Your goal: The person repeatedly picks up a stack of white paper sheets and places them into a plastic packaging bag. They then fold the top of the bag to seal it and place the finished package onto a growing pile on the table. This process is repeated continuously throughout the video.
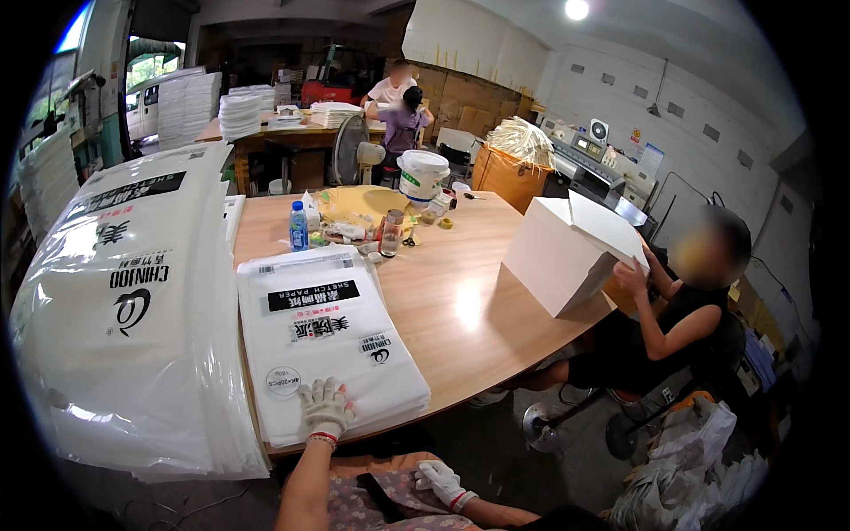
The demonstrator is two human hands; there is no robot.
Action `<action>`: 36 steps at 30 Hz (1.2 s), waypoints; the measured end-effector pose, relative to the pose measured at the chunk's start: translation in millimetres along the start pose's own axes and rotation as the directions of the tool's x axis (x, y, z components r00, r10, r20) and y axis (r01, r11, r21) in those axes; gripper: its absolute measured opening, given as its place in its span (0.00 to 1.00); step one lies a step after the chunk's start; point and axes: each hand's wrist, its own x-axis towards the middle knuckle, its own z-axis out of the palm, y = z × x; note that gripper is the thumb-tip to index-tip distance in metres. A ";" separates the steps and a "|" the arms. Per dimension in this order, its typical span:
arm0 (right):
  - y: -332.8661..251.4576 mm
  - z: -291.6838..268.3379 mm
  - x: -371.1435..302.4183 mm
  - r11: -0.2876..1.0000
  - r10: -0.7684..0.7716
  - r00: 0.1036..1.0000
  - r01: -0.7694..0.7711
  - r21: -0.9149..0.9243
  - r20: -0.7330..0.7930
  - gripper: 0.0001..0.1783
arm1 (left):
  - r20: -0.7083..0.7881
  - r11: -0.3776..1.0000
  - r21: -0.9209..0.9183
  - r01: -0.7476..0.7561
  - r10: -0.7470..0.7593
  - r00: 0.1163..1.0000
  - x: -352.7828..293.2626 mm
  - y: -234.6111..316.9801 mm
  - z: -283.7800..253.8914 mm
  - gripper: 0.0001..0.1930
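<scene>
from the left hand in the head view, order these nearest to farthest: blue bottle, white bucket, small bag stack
1. small bag stack, under the left hand
2. blue bottle, mid-table, beyond the stack
3. white bucket, far table end, to the right

small clear bag stack [329, 341] under left hand [326, 407], black label strip; bigger stack [124, 301] beside

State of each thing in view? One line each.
Left hand: gloved, flat on small bag stack.
Right hand: gloved, in lap, holding nothing.
Big bag stack: flat, overhanging the table.
White box: tilted, steadied by a co-worker's hand.
Bottle: upright, capped.
Bucket: upright.
</scene>
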 end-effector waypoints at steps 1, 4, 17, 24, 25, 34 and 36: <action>1.1 -1.3 2.0 1.000 -0.013 1.000 0.013 -0.011 -0.005 0.19 | -0.009 1.000 -0.007 0.002 -0.003 1.000 0.3 0.1 1.1 0.32; -0.6 -2.5 2.5 1.000 -0.018 1.000 0.018 0.003 -0.013 0.19 | -0.030 1.000 -0.022 0.010 -0.010 1.000 2.6 -1.2 5.5 0.32; -67.5 -23.2 -28.0 0.928 -0.076 0.983 0.132 0.349 -0.169 0.16 | -0.128 0.998 -0.058 -0.021 0.013 0.992 3.3 -5.7 15.4 0.31; -164.8 -55.1 -60.8 0.809 -0.485 0.803 0.563 0.172 -0.345 0.14 | -0.319 0.972 -0.215 -0.098 0.025 0.947 -21.7 -6.8 9.9 0.29; -177.8 -57.8 -67.9 0.800 -0.489 0.789 0.576 0.170 -0.373 0.14 | -0.336 0.970 -0.213 -0.119 0.041 0.941 -28.7 -4.5 4.0 0.28; -210.6 -104.0 -62.9 0.600 -0.795 0.479 0.711 -0.367 -0.372 0.12 | -0.464 0.902 -0.355 -0.247 0.059 0.884 -68.7 3.6 -9.4 0.21; -209.9 -124.0 -55.2 0.549 -0.834 0.468 0.652 -0.523 -0.291 0.10 | -0.534 0.848 -0.426 -0.314 0.044 0.844 -78.4 6.0 -9.7 0.17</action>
